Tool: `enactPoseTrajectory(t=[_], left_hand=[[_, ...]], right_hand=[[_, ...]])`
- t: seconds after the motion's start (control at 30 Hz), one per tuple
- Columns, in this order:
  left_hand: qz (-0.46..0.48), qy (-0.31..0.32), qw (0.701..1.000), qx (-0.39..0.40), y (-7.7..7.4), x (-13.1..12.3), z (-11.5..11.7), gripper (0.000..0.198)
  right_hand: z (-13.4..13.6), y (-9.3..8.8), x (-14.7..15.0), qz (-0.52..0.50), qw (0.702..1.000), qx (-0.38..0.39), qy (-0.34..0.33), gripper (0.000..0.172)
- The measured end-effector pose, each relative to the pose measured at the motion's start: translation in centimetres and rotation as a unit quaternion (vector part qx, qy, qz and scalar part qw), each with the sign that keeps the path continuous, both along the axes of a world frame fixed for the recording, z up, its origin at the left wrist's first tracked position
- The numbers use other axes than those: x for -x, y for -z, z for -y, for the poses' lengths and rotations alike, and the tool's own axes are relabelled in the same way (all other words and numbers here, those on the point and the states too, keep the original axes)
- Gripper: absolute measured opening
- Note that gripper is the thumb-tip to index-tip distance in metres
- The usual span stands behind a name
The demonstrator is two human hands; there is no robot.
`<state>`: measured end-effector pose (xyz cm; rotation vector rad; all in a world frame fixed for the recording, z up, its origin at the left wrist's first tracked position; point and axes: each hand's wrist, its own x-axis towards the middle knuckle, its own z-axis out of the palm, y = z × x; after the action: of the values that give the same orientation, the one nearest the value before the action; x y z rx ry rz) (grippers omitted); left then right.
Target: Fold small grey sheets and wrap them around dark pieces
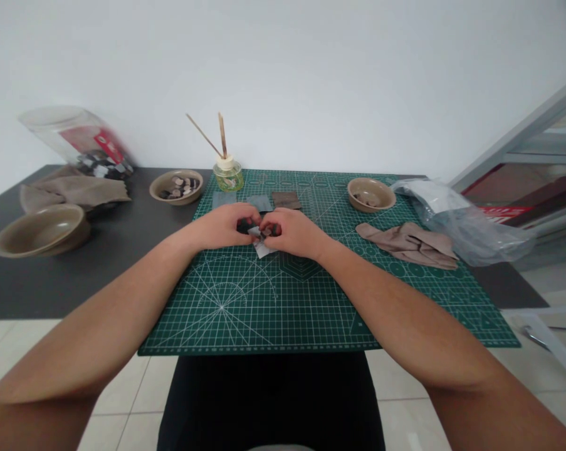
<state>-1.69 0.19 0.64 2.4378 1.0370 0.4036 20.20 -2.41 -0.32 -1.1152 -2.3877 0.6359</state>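
Note:
Over the green cutting mat point(245, 313), my left hand point(224, 227) and my right hand point(299, 233) meet, fingers curled and pinching. Between the fingertips is a small whitish wrapper point(264, 249), along with a small dark and brownish piece that my fingers partly hide. Just beyond the hands lie a grey-blue square point(224, 200), a second grey-blue square point(260, 203) and a brown square point(286, 200), all flat on the mat.
Left are an empty-looking bowl point(42, 235), a brown cloth point(76, 191), a clear jar point(71, 134) and a bowl of dark and light pieces point(176, 188). A reed diffuser point(227, 175) stands behind. Right are another bowl point(371, 195), a crumpled cloth point(407, 244) and a plastic bag point(471, 222).

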Motion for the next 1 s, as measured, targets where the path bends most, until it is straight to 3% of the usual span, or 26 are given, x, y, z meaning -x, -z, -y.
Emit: enactPoseTrajectory(t=[0.2, 0.53, 0.8, 1.0], left_hand=[[-0.014, 0.015, 1.0, 0.013, 0.02, -0.01, -0.15, 0.03], [-0.021, 0.01, 1.0, 0.019, 0.5, -0.05, -0.27, 0.039], [-0.024, 0.02, 0.999, 0.038, 0.6, 0.03, -0.24, 0.042], [-0.037, 0.011, 0.999, 0.033, 0.54, -0.11, -0.26, 0.043]], right_hand=[[0.18, -0.1, 0.05, 0.032, 0.999, -0.007, -0.007, 0.021], [0.11, -0.37, 0.21, 0.023, 1.0, -0.007, -0.009, 0.008], [0.09, -0.55, 0.04, 0.031, 0.999, -0.003, 0.011, 0.008], [0.11, -0.57, 0.55, 0.05, 0.998, -0.025, -0.018, 0.007]])
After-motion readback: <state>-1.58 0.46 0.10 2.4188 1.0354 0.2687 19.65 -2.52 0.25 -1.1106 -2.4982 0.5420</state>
